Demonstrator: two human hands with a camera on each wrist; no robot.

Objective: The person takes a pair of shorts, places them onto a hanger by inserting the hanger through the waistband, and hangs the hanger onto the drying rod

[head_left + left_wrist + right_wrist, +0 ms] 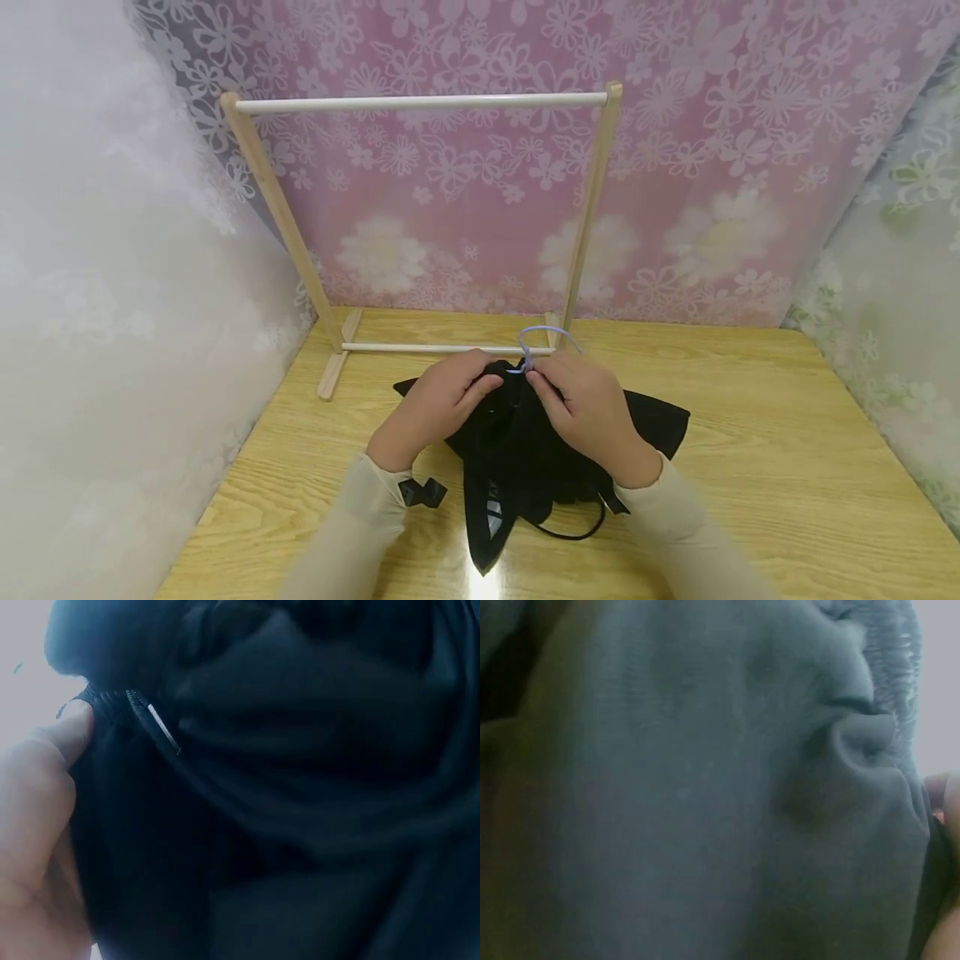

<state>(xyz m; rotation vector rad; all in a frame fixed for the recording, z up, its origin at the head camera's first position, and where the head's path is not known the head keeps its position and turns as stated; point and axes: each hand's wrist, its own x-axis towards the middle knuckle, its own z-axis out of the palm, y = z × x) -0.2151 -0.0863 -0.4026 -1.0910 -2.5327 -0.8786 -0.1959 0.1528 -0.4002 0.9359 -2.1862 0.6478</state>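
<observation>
A black garment (517,450) with a gathered, elastic-looking waistband (896,667) hangs bunched between both hands, its lower parts spread over the table. My left hand (442,392) pinches the top edge of the cloth; in the left wrist view its thumb (71,739) lies against the gathered edge. Close by on the right, my right hand (588,400) grips the cloth beside a thin lavender hook-shaped piece (546,327), which looks like the hook of a hanger and rises above the fingers. The rest of that piece is hidden by cloth and hand.
Behind the hands stands a wooden rack (292,233) with a white top bar (420,103) and a white lower bar (420,347). A black cord loop (573,536) trails from the garment onto the wood-grain table (787,467). Flowered cloth (675,167) hangs behind.
</observation>
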